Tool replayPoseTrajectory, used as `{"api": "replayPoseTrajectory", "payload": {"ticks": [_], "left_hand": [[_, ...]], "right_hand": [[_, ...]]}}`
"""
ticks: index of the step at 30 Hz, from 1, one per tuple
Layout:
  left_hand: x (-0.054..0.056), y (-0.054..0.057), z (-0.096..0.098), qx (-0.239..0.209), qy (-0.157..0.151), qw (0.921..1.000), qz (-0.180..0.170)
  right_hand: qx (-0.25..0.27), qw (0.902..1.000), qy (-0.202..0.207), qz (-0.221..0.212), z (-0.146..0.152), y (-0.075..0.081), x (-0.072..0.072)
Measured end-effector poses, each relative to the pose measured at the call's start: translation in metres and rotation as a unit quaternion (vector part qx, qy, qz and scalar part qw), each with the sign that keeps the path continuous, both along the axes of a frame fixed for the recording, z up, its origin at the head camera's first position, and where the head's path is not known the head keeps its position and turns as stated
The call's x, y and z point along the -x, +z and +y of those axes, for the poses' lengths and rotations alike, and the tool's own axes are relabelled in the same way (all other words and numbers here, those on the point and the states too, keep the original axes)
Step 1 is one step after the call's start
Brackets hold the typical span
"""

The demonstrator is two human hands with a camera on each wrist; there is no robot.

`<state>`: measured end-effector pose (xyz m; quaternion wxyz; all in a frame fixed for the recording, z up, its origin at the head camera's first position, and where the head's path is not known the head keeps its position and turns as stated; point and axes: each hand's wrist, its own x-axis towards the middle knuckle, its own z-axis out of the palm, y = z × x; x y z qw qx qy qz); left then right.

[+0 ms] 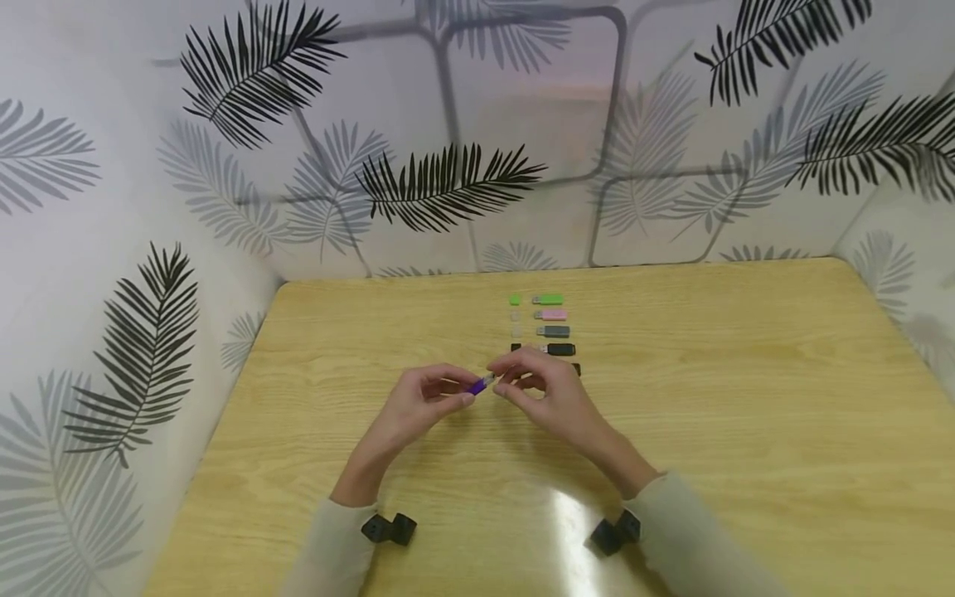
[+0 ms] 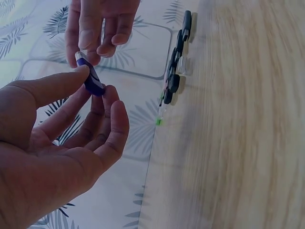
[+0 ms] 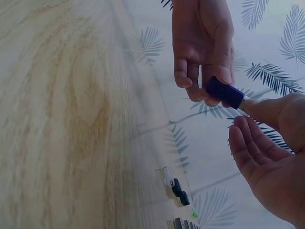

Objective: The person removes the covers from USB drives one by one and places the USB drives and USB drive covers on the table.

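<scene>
My left hand (image 1: 418,406) pinches a purple USB stick (image 1: 477,387) between thumb and fingers, above the table. Its bright connector end points toward my right hand (image 1: 548,394). In the left wrist view the purple body of the USB stick (image 2: 95,83) shows between the left thumb and fingertips. Right thumb and index finger are held apart around the connector end in the head view. In the right wrist view the right thumb overlaps the tip of the USB stick (image 3: 224,92); whether it touches is unclear.
Beyond the hands, on the wooden table (image 1: 336,332), lies a column of USB sticks: green (image 1: 550,299), pink (image 1: 554,315), grey (image 1: 555,332) and black (image 1: 561,350), plus another dark one (image 1: 577,368) partly hidden. Small caps, including a green cap (image 1: 515,299), lie left of them.
</scene>
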<state>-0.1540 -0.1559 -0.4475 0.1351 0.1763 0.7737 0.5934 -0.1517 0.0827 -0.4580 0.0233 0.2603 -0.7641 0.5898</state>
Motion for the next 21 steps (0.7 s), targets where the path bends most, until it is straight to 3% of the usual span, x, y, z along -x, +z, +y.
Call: {"api": "replayPoseTrajectory", "payload": {"ticks": [7, 13, 21], "left_hand": [[0.0, 0.0, 0.01, -0.023, -0.023, 0.9994, -0.01], [-0.001, 0.0, 0.023, -0.05, -0.031, 0.9983, 0.003], [-0.001, -0.001, 0.043, -0.029, -0.026, 0.9989, 0.026]], "right_hand": [[0.003, 0.9999, -0.009, -0.006, 0.006, 0.001, -0.001], [0.021, 0.9991, -0.011, -0.034, 0.017, 0.002, -0.004], [0.011, 0.9978, -0.04, -0.053, 0.029, 0.003, -0.009]]}}
